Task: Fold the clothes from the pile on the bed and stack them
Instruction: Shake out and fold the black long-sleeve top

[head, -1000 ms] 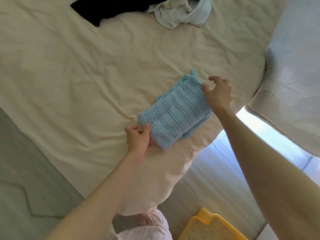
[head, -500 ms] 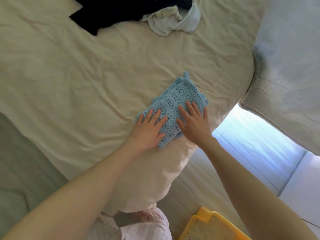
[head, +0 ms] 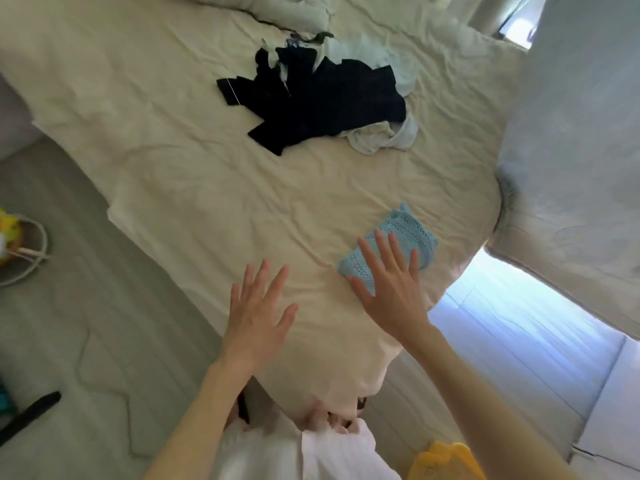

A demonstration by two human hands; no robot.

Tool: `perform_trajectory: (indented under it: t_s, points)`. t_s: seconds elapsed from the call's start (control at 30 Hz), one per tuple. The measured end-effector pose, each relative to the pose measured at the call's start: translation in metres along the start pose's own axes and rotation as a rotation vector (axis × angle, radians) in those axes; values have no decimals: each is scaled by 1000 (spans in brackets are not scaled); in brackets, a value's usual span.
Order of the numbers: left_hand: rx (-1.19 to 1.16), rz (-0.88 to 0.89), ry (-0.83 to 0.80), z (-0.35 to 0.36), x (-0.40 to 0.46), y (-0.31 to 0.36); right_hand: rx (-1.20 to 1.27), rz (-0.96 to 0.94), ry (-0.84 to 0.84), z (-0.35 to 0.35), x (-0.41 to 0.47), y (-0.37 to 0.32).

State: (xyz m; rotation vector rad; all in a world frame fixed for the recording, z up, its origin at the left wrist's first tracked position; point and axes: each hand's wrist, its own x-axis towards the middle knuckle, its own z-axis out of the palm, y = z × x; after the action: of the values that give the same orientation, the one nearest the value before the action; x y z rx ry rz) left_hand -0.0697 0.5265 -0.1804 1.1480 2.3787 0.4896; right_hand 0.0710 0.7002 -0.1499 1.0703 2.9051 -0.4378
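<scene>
Folded blue knit (head: 405,237) lies at the bed's (head: 173,174) four o'clock corner. Right hand (head: 389,285) flat over it, left hand (head: 258,315) spread, empty. Advise: reach toward the twelve o'clock pile (head: 318,98), lift one garment only.

A home bedroom. A wide bed (head: 194,174) covered in a rumpled cream sheet fills most of the view, with pillows (head: 277,8) at its far end. Loose clothes lie on it: a dark garment (head: 322,98) tangled with pale ones (head: 384,136), and a folded light-blue knit (head: 405,233) near the right edge. Grey carpet (head: 69,341) lies left, and pale floorboards (head: 512,334) right.
</scene>
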Motion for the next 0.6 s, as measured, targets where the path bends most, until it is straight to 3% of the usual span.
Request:
perform_trajectory:
  t_s: [0.37,0.6]
  points:
    - [69,90,169,-229,-7,-165,80,-80,157,-43,57,-244]
    - [146,137,314,-351,25,-220,113,-167,364,-91,130,-344]
